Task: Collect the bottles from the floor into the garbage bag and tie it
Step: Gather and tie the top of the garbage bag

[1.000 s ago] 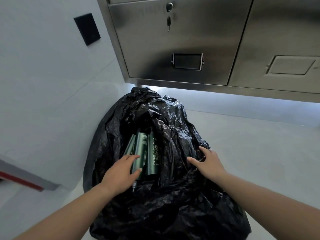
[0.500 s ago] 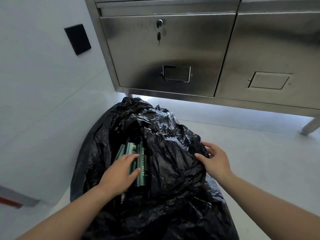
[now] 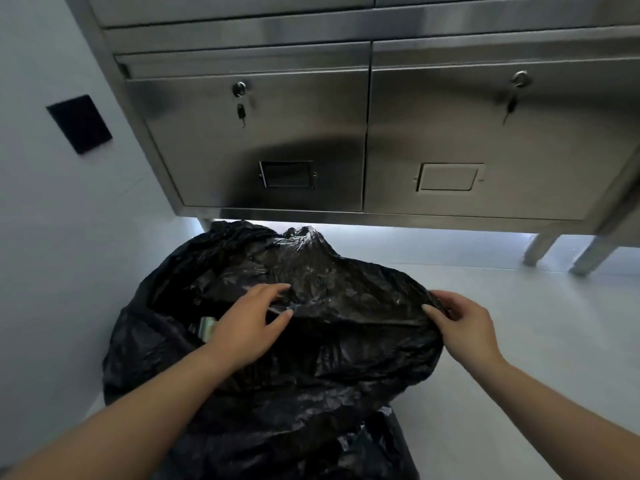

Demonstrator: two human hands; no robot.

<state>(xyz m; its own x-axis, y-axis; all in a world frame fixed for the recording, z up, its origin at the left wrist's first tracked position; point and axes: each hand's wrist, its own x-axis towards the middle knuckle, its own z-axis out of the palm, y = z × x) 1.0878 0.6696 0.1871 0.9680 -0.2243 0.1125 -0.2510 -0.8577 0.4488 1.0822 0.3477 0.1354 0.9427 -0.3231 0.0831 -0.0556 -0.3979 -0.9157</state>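
One black garbage bag sits on the pale floor, and its mouth is open toward the camera; inside the bag, at the left part of the mouth, one green bottle shows only by its end, and its label is too blurred to read; I cannot tell if more bottles lie under the plastic. Two hands are at the bag; the left hand holds a fold of the upper rim between thumb and fingers, just beside the bottle; the right hand grips the right corner of the rim, with the fingers curled over the plastic. Behind the bag stands one steel cabinet with two doors; each door has one lock, so there are two locks, each with a key hanging, and two label frames with no writing I can read. On the wall left of the bag is one black plate.
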